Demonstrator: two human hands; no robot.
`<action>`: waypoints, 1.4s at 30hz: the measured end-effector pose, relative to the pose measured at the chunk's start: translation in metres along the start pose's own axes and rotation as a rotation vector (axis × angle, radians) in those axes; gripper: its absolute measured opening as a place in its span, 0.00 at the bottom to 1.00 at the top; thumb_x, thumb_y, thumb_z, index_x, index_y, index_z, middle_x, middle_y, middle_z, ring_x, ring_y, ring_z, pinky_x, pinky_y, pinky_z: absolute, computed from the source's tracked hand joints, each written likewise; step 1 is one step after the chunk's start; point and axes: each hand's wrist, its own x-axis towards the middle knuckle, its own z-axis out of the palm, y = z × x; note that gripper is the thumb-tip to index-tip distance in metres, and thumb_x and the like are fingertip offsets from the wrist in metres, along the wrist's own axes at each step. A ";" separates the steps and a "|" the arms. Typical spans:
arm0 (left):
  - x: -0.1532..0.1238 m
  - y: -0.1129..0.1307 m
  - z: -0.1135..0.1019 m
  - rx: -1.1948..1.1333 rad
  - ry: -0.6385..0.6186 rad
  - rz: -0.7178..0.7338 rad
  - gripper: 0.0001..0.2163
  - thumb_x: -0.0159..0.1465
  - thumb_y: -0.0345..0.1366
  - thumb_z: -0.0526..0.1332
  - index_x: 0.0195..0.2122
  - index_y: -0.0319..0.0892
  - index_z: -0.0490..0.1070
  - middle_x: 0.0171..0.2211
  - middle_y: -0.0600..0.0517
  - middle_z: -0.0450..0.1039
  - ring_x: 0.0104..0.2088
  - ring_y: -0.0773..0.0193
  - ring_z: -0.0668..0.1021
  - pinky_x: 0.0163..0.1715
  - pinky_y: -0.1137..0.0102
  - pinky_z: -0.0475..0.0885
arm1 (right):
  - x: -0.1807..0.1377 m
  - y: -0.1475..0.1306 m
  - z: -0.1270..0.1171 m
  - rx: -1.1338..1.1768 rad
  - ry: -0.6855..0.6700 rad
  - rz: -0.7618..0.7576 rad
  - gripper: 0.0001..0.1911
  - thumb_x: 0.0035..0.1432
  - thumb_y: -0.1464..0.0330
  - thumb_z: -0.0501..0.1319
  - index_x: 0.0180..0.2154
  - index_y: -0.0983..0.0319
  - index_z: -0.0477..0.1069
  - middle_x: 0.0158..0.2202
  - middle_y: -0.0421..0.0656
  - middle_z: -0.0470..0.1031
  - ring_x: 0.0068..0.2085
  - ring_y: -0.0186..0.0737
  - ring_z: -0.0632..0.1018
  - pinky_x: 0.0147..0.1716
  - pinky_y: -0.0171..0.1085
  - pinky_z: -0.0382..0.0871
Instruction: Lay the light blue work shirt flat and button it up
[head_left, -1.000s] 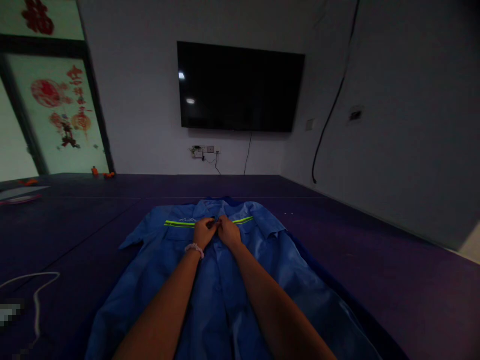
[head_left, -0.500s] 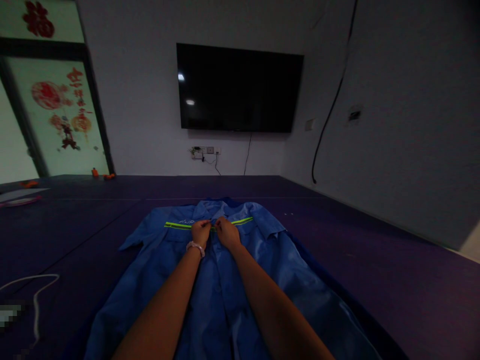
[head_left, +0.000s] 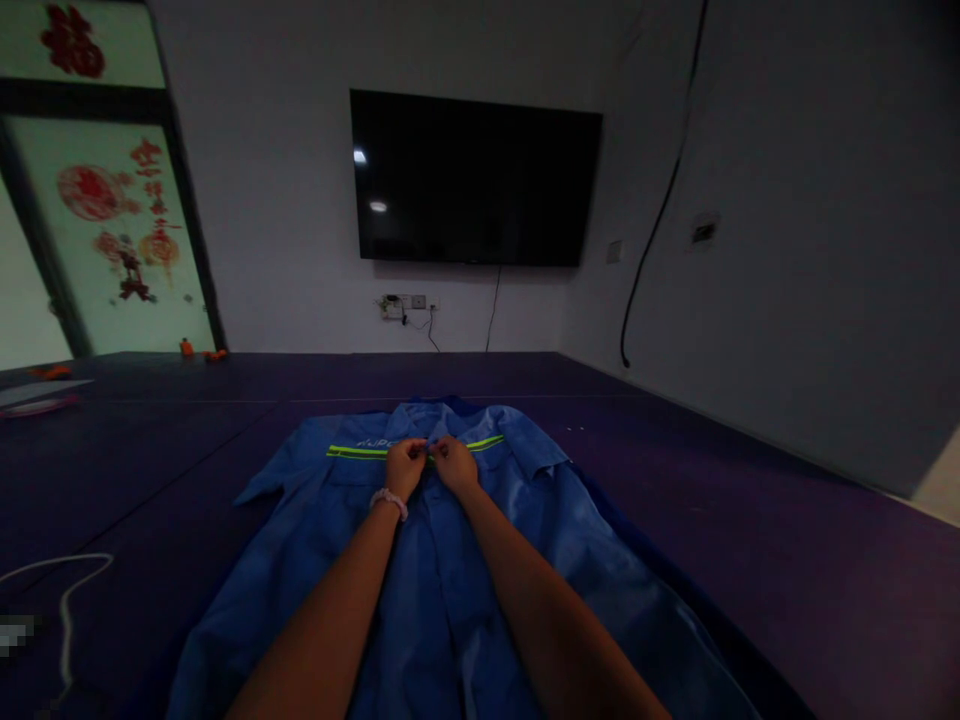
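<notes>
A blue work jacket (head_left: 360,560) with a neon-yellow reflective stripe (head_left: 352,452) lies flat on the dark purple mat, collar away from me. My left hand (head_left: 405,464), with a pale beaded bracelet on its wrist, and my right hand (head_left: 452,462) meet at the jacket's front opening, just below the collar at stripe height. Both hands have their fingers pinched on the fabric edges there. What exactly sits between the fingertips is too small to see.
A white cord (head_left: 64,590) lies on the mat (head_left: 787,560) at the left. A black wall screen (head_left: 476,178) hangs ahead above a socket with cables (head_left: 409,303). Glass panels with red paper decorations (head_left: 112,200) stand at the back left. Small orange items (head_left: 199,351) sit by the wall.
My hands have stayed together at the jacket's upper front, shifting slightly up toward the collar. The jacket has not moved.
</notes>
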 end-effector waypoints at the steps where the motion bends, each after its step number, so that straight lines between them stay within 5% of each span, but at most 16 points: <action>1: 0.000 0.000 0.000 0.005 -0.003 0.006 0.11 0.51 0.22 0.58 0.33 0.37 0.75 0.31 0.49 0.75 0.34 0.63 0.77 0.39 0.68 0.72 | 0.003 0.002 0.002 0.054 -0.007 0.023 0.09 0.54 0.65 0.56 0.28 0.63 0.70 0.27 0.43 0.73 0.31 0.35 0.73 0.27 0.30 0.59; 6: -0.002 0.003 0.000 0.023 -0.011 0.029 0.10 0.52 0.22 0.58 0.33 0.37 0.74 0.31 0.49 0.75 0.34 0.64 0.76 0.39 0.69 0.72 | 0.015 0.009 0.008 0.163 -0.049 0.080 0.15 0.53 0.64 0.54 0.19 0.65 0.68 0.16 0.38 0.66 0.20 0.31 0.67 0.20 0.29 0.57; 11: -0.002 0.001 0.001 0.026 0.007 -0.005 0.09 0.52 0.24 0.59 0.33 0.37 0.74 0.32 0.49 0.75 0.34 0.64 0.76 0.39 0.70 0.71 | 0.015 0.011 0.008 0.233 -0.042 0.128 0.12 0.50 0.66 0.55 0.20 0.65 0.69 0.15 0.38 0.65 0.17 0.31 0.65 0.18 0.29 0.59; 17: -0.001 -0.007 -0.004 0.001 0.016 -0.121 0.08 0.54 0.29 0.60 0.35 0.35 0.73 0.29 0.48 0.74 0.31 0.62 0.76 0.35 0.69 0.71 | 0.005 0.008 0.006 0.271 -0.092 0.139 0.11 0.49 0.75 0.51 0.33 0.66 0.70 0.21 0.40 0.72 0.21 0.32 0.71 0.21 0.30 0.65; 22: -0.014 -0.001 -0.014 -0.037 -0.043 -0.219 0.09 0.53 0.24 0.55 0.34 0.35 0.72 0.27 0.50 0.74 0.28 0.64 0.76 0.30 0.72 0.71 | -0.020 -0.006 -0.011 0.208 -0.135 0.041 0.11 0.44 0.75 0.60 0.34 0.64 0.71 0.27 0.41 0.74 0.29 0.34 0.74 0.30 0.31 0.67; 29: -0.054 0.021 -0.028 -0.018 -0.133 -0.281 0.08 0.50 0.23 0.57 0.30 0.35 0.73 0.25 0.49 0.74 0.27 0.63 0.76 0.28 0.73 0.70 | -0.076 -0.031 -0.040 -0.329 -0.155 -0.086 0.15 0.43 0.57 0.63 0.25 0.64 0.72 0.28 0.45 0.74 0.32 0.39 0.74 0.30 0.32 0.63; 34: -0.076 0.035 -0.029 -0.005 -0.150 -0.248 0.12 0.51 0.22 0.56 0.35 0.35 0.73 0.30 0.48 0.75 0.30 0.64 0.76 0.32 0.73 0.70 | -0.094 -0.034 -0.038 -0.486 -0.151 -0.136 0.12 0.45 0.61 0.62 0.25 0.65 0.73 0.27 0.46 0.74 0.32 0.40 0.74 0.28 0.32 0.60; 38: -0.084 0.040 -0.026 0.028 -0.179 -0.148 0.18 0.48 0.17 0.56 0.39 0.36 0.72 0.31 0.49 0.74 0.32 0.66 0.76 0.36 0.72 0.70 | -0.089 -0.021 -0.034 -0.355 -0.087 -0.143 0.06 0.46 0.72 0.58 0.23 0.65 0.72 0.25 0.46 0.73 0.29 0.37 0.73 0.26 0.31 0.57; 42: -0.085 0.040 -0.025 0.097 -0.187 -0.071 0.18 0.47 0.17 0.57 0.40 0.36 0.71 0.28 0.50 0.73 0.29 0.66 0.75 0.33 0.72 0.69 | -0.080 -0.008 -0.037 -0.033 -0.068 -0.061 0.13 0.50 0.69 0.54 0.17 0.64 0.67 0.17 0.40 0.66 0.22 0.32 0.67 0.22 0.30 0.53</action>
